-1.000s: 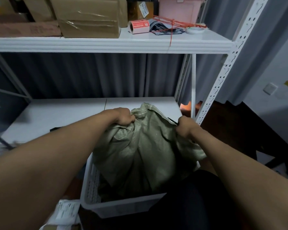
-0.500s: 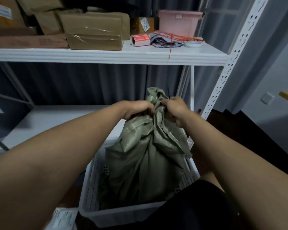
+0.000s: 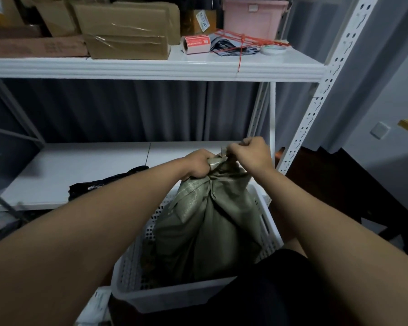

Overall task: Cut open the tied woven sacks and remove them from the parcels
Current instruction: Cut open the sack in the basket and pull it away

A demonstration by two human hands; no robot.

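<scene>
Both hands are up at the gathered neck of the grey-green woven plastic sack, which stands upright in the white perforated plastic basket on the floor in front of the white metal shelving. The left hand is curled tight round the bunched neck, knuckles up. The right hand sits just beside it, fingers folded in, pinching the topmost tuft of sack fabric; what exactly lies between those fingers is too small to tell. A black plastic bag lies on the lower white shelf, behind the left forearm. Up on the upper white shelf: taped brown cardboard boxes, a red-and-white roll of labels, a pink plastic bin and loose red string.
</scene>
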